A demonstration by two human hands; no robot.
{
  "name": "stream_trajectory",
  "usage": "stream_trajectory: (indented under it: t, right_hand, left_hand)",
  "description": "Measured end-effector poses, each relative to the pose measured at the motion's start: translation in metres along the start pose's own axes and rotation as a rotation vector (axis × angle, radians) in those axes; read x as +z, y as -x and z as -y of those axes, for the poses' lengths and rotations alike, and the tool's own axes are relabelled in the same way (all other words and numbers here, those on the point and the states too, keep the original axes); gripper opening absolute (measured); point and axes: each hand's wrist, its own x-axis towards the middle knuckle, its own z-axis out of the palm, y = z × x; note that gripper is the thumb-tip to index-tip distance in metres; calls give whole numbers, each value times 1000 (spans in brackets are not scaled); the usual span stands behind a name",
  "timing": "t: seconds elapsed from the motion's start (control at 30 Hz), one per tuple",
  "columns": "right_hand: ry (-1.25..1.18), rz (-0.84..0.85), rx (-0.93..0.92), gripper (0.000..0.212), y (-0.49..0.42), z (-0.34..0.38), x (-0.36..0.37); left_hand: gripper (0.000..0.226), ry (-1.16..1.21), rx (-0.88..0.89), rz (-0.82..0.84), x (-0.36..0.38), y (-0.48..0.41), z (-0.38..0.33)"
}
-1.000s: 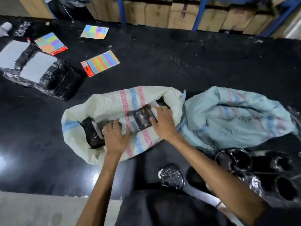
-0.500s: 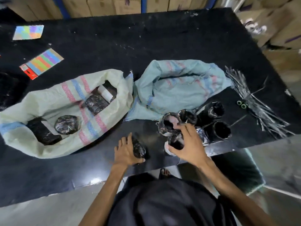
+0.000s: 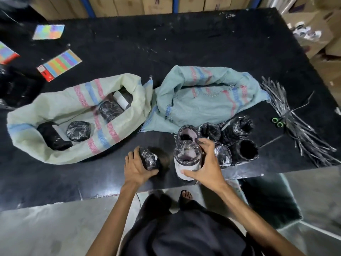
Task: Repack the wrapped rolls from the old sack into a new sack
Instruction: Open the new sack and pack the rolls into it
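Left hand point(image 3: 137, 168): fingers are curled round a small black film-wrapped roll point(image 3: 149, 160), held on the black tabletop point(image 3: 184, 43) near its front edge.

Right hand point(image 3: 209, 164): thumb and fingers are closed round an upright film-wrapped roll with a white label band point(image 3: 186, 162), at the front of a cluster of upright wrapped rolls point(image 3: 238, 141).

Cream woven sack with pink and blue stripes point(image 3: 70, 106): laid at left, mouth open; several wrapped rolls point(image 3: 78, 131) are seen inside.

Pale green woven sack point(image 3: 203, 104): laid slack just behind the cluster, touching the cream sack.

Bundle of dark shiny strips point(image 3: 302, 133): set at right.

Striped colour cards point(image 3: 59, 64): scattered at far left.
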Motion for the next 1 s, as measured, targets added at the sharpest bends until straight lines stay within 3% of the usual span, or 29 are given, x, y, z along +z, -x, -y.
stream_trajectory:
  t: [0.13,0.3,0.4,0.5,0.73,0.83,1.0]
  right_hand:
    - [-504,112,79,102,-35,48,12]
    - [-855,265,459,81,-91,94,77]
    - [-802,338,598,47,-118,115,121]
    - [-574,401,542,63,-142,133,161]
    - [-421,440,334,31,-201,178,240]
    - [-413,493,372,41,-231,182,280]
    - [-252,505,467,95,-264,166,328]
  left_hand:
    - [124,224,-47,-215,-42,3,4]
    - [120,391,-260,-384,-91,-12,42]
    - [111,400,-338,-488,-121,-10,56]
    - [112,431,-429,-538,-145,-18,67]
    - [117,384,-474,-606,-187,-74,98]
    - [111,245,-472,-593,-201,-112,110]
    - [103,149,-543,-466,-193,-169,135]
